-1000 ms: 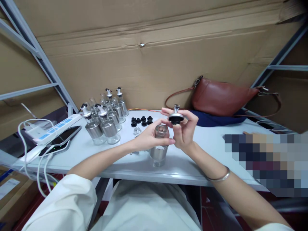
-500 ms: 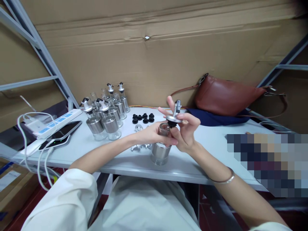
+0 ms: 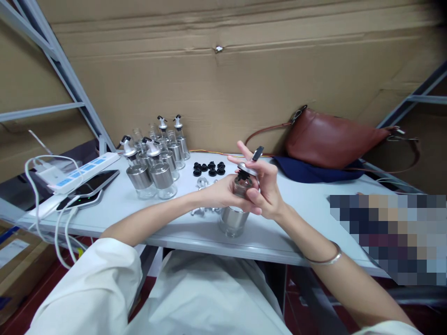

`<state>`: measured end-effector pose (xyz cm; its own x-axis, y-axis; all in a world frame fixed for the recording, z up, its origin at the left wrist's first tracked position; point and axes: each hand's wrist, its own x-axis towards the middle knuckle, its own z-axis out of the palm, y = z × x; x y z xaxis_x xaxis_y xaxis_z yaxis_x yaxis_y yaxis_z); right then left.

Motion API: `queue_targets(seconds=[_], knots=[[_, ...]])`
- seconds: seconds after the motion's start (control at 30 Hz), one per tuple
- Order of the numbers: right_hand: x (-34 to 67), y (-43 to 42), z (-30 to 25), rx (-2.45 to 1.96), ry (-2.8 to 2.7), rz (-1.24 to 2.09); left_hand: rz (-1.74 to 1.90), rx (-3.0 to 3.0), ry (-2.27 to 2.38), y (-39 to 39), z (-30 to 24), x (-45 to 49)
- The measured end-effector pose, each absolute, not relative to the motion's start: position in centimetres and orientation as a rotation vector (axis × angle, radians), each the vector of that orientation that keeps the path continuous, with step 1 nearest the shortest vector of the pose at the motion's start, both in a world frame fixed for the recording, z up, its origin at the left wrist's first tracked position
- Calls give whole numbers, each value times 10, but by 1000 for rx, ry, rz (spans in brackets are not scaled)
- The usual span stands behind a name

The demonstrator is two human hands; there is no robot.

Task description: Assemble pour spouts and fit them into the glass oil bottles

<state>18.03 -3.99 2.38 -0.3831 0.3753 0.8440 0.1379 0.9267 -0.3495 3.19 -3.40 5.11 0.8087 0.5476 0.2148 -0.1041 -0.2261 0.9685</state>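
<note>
A glass bottle with a steel sleeve stands near the table's front edge. My left hand is closed around its neck. In the fingers of my right hand is a pourer stopper, silver with a black spout flap and a black ribbed plug. The stopper is tilted, its plug right at the bottle's mouth; whether it has entered cannot be made out. Behind my left hand lie several silver pourer tops, partly hidden by it. Several black rubber plugs sit in a cluster farther back.
At the left back stand several glass bottles, some with pourers fitted. A power strip and a phone with white cables lie at far left. A brown leather bag rests on dark blue cloth at the right back.
My right hand has brought the pourer stopper left and down, from beside the bottle's neck to over its mouth, tilting it. My left hand still grips the neck.
</note>
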Motion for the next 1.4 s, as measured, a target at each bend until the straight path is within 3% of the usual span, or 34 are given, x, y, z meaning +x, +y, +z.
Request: queue_targets(seconds=[0.23, 0.67, 1.4], knots=[[174, -45, 32, -239, -1976, 101, 648, 1550, 237, -26, 43, 33], [176, -46, 29, -410, -1889, -181, 632, 1452, 257, -29, 37, 35], [175, -50, 33, -358, -1921, -63, 743, 1420, 270, -34, 45, 36]])
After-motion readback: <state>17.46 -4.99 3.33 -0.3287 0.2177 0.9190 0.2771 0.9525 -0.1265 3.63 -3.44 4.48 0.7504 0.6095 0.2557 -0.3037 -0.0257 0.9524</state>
